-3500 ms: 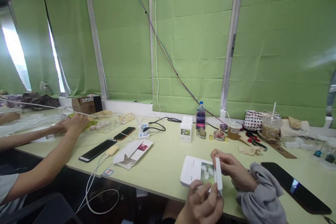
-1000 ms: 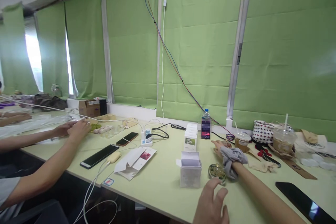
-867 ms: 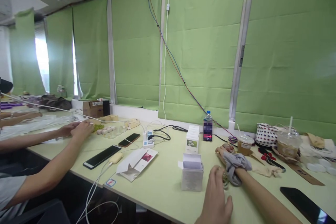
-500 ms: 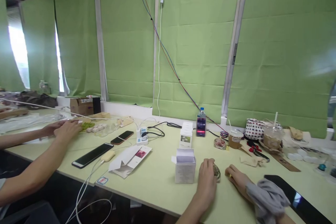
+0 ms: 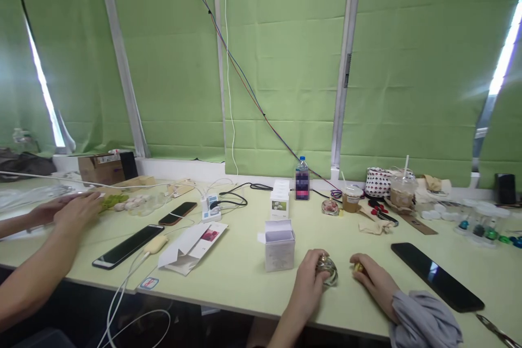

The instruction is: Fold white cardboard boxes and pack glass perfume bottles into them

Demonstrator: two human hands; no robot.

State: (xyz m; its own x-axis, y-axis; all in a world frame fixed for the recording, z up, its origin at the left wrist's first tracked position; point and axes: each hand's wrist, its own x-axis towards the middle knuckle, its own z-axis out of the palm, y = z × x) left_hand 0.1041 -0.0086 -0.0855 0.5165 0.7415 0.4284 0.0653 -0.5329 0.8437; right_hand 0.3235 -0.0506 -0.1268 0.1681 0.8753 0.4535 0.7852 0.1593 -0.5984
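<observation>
My left hand is wrapped round the side of a round, glassy ornament with a gold-coloured top, near the table's front edge. To its right, my right hand pinches a small gold-coloured piece between thumb and fingers, just above or on the table. A gap separates the two hands. Behind my left hand stands an open white box with its flaps up; its inside is mostly hidden.
Another person's hands work at the left beside green and pale pieces. A flat white carton, phones, a power strip, a bottle, drink cups, a black tablet and pliers lie around the table.
The view has swung to the right. My left hand has turned, showing more of the ornament and its gold-coloured top. The small piece in my right hand shows more clearly.
</observation>
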